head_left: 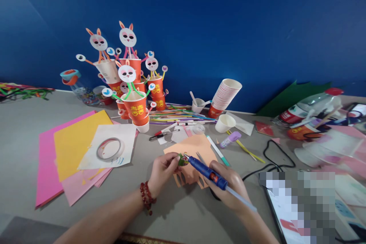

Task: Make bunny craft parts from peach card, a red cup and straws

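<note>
My left hand [165,169], with a red bead bracelet on its wrist, pinches a small green printed piece [182,159] between thumb and fingers. In my right hand [230,183] is a blue hot glue gun [208,172], a pale glue stick coming out of its back end. The gun's tip points left and sits close to the green piece; whether they touch I cannot tell. Beneath both hands lies an orange paper sheet [197,143] with cut-out notches along its near edge. Scissor blades [199,157] show beside the gun, their handles mostly behind my right hand.
Rabbit-faced paper cups [135,108] stand stacked at the back left. Coloured paper [50,160] and a tape roll [98,148] lie left. Behind are pipe cleaners [183,115], a cup stack [225,95] and a glue stick tube [230,140]. A black cable [267,160] and a tablet [274,209] lie right.
</note>
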`<state>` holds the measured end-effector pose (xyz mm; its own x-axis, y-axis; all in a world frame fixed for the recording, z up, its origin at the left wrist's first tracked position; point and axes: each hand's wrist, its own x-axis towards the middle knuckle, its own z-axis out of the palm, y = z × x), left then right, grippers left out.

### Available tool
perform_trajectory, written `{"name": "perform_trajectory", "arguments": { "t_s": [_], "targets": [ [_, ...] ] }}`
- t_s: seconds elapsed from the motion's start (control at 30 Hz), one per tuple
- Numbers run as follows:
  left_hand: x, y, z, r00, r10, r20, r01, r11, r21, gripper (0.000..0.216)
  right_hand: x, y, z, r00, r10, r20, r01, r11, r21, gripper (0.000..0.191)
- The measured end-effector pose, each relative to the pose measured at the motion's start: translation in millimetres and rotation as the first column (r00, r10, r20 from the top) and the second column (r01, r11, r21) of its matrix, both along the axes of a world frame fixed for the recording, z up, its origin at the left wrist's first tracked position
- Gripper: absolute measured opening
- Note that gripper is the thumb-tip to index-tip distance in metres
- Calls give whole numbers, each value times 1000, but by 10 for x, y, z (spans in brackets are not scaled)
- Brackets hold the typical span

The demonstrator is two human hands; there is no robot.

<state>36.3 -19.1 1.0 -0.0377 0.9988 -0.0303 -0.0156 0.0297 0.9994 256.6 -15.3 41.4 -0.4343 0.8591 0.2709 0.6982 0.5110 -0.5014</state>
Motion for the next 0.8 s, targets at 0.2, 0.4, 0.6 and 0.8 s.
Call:
{"name": "perform_trajectory", "arguments": {
  "t_s": [0.2,0.4,0.6,0.8],
  "targets": [
    [-7,1,1,1000,-6,-5,6,1000,7,32,-3,4,3,1000,6,5,-6,1000,0,19],
    [-7,4,11,1000,-2,-4,2,1000,11,34,4,3,2,1000,5,13,-5,1000,9,18],
    [-6,3,-11,1000,-1,10,1,1000,4,36,-5,2,17,1000,-1,13,0,1000,27,22],
    [-7,2,-40,1000,-12,17,12,1000,-2,37,-9,-5,4,999,5,40,-6,1000,25,23]
  ]
}}
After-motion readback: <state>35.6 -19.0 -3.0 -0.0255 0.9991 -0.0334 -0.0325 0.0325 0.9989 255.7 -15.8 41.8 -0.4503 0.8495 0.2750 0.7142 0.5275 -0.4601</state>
